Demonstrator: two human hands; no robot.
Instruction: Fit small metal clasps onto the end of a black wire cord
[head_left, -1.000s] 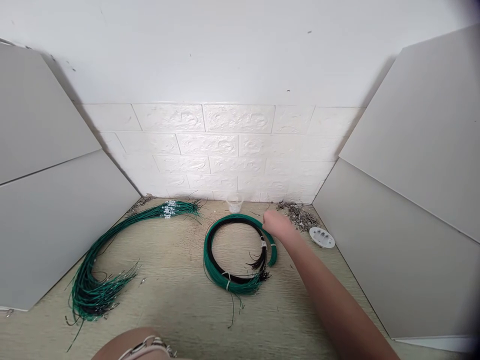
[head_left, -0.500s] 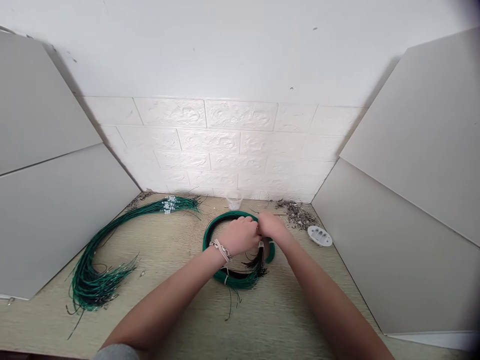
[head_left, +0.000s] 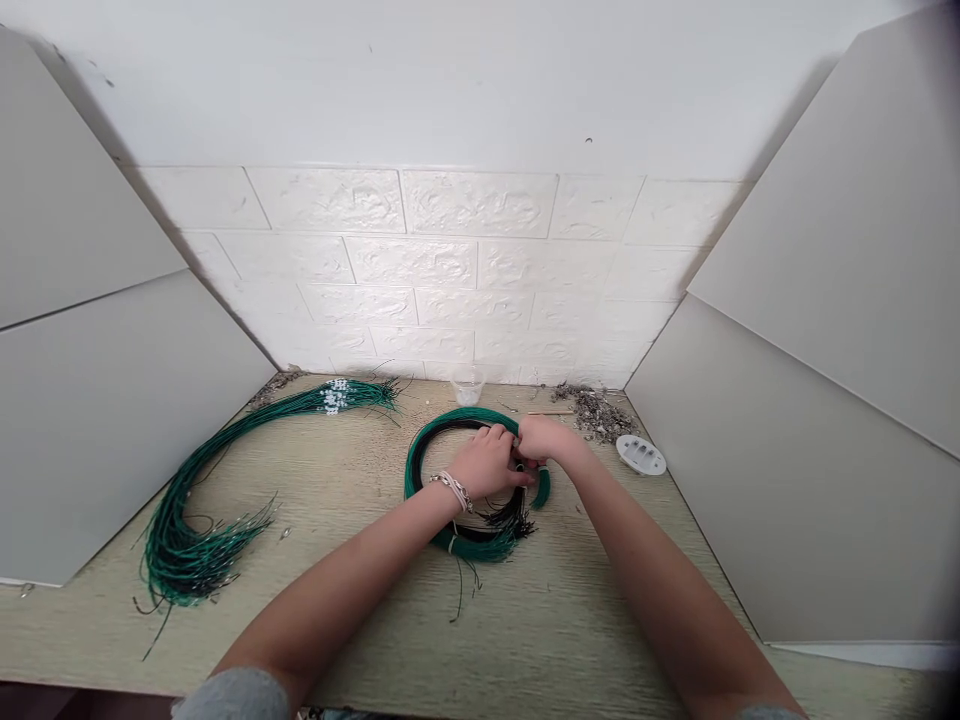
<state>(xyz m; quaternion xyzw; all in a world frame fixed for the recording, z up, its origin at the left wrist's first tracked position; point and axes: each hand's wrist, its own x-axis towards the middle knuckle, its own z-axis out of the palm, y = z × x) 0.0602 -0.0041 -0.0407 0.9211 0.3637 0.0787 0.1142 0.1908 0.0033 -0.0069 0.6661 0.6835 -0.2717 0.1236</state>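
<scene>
A coil of thin green and black wires (head_left: 421,450) lies in a ring on the table, with a pale tie round its lower part and loose dark ends at the lower right. My left hand (head_left: 486,465), with a bracelet at the wrist, is closed on the right side of the ring, thumb pointing right. Against it, my right hand (head_left: 546,441) has its fingers curled in at the same part of the coil; its fingertips are partly hidden. A short green end of the bundle (head_left: 541,490) sticks out below my right hand.
A second long bundle of green wires (head_left: 180,500) with white connectors (head_left: 334,396) curves along the left. At the back stand a small clear cup (head_left: 468,388) and a heap of grey scraps (head_left: 600,412). A white oval object (head_left: 640,455) lies by the right panel (head_left: 750,450).
The view has tilted down slightly. My left thumb now stretches out to the right, and my right hand has shifted slightly at the coil. The coil stays in place.
</scene>
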